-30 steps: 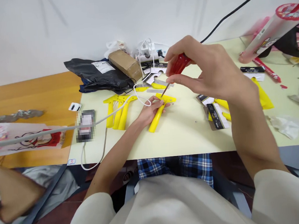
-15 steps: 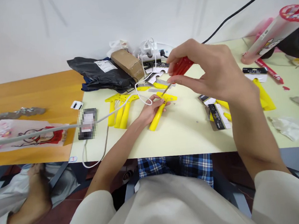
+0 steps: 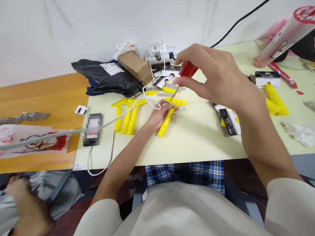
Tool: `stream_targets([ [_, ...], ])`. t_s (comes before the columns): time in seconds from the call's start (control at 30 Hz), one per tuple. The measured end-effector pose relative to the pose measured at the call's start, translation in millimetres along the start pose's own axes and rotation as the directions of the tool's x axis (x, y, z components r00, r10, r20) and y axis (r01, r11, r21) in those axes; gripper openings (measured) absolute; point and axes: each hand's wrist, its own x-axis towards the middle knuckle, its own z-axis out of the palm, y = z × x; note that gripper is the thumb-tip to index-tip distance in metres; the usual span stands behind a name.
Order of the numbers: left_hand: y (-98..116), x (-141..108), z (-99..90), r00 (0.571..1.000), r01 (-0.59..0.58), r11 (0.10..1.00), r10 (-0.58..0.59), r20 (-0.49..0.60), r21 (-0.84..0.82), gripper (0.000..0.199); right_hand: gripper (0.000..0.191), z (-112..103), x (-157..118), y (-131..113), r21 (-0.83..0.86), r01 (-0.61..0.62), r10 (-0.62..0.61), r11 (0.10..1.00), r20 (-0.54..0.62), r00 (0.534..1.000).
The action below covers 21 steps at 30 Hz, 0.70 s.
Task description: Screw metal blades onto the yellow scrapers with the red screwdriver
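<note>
My left hand (image 3: pixel 158 116) holds a yellow T-shaped tool (image 3: pixel 165 124) by its upper part, with the long handle slanting down toward me. Above it, my right hand (image 3: pixel 209 75) is closed around the red handle of a screwdriver (image 3: pixel 188 70). The screwdriver's thin shaft slants down and its tip meets the yellow head near a screw. Several similar yellow tools (image 3: pixel 131 121) lie left of my left hand. Loose yellow pieces (image 3: pixel 168 90) lie behind the held tool. A tiny dark bit (image 3: pixel 207 127) rests on the table to the right.
A white cable (image 3: pixel 113 121) crosses over the table near my left hand. At the left is a phone (image 3: pixel 92 130); behind are a black bag (image 3: pixel 110 78) and a cardboard box (image 3: pixel 135 66). Packaged yellow tools (image 3: pixel 276 98), a tall cup (image 3: pixel 282 37) and a seated person's arm (image 3: pixel 31 217) flank me.
My right hand and the screwdriver's handle have shifted slightly left, the tip staying at the yellow head. The neighbouring person's hand has moved left. My left hand keeps its hold.
</note>
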Motion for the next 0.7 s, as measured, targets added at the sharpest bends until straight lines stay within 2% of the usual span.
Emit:
stream_targets([
  [0.17,2,-1,-0.2,1.0,-0.001,1.0,0.001,0.019,-0.006,0.045,0.037,1,13,-15,0.05,0.105,-0.107,0.993,0.039,0.994],
  [0.33,2,0,-0.1,1.0,-0.026,1.0,0.026,0.015,-0.002,0.046,0.018,8,30,-17,-0.005,0.047,-0.047,0.999,0.009,0.999],
  [0.43,1,2,-1.6,1.0,-0.031,0.999,0.031,0.001,-0.019,0.045,0.021,13,34,-11,-0.011,0.021,-0.022,1.0,-0.018,1.0],
  [0.57,4,1,-2.6,0.998,-0.037,0.997,0.034,-0.047,-0.061,0.041,0.03,12,33,-4,0.045,0.082,-0.084,0.996,0.039,0.996],
  [0.7,4,1,-2.8,0.998,-0.042,0.999,0.04,-0.046,-0.035,0.042,0.029,7,30,0,0.135,0.018,-0.024,0.991,0.043,0.999],
])
